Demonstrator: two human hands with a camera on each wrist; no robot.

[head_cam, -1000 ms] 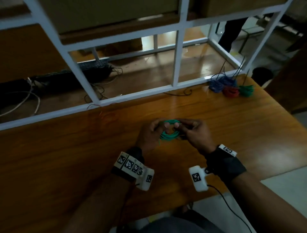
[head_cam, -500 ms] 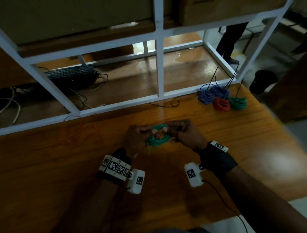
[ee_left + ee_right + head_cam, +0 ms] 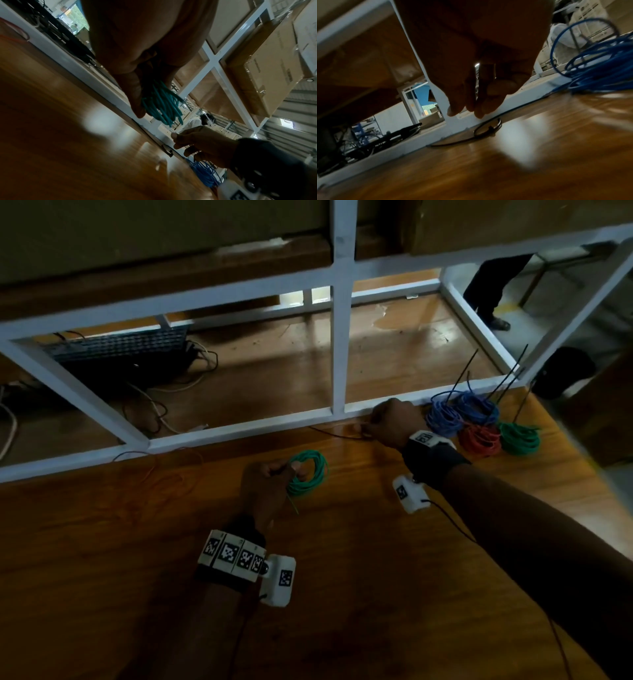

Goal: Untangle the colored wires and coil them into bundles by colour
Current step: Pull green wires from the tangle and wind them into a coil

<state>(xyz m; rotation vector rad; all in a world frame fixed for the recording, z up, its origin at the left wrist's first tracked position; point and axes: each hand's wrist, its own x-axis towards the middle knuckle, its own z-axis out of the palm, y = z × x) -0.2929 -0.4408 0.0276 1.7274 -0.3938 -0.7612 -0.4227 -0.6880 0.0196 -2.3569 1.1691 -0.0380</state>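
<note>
Head view: your left hand gripped the coiled green wire bundle, untied. Your right hand, fingers pinching together, hovered over a thin black cable tie. Blue coils, red coil, green coil looked done by the frame; tying was left.
</note>
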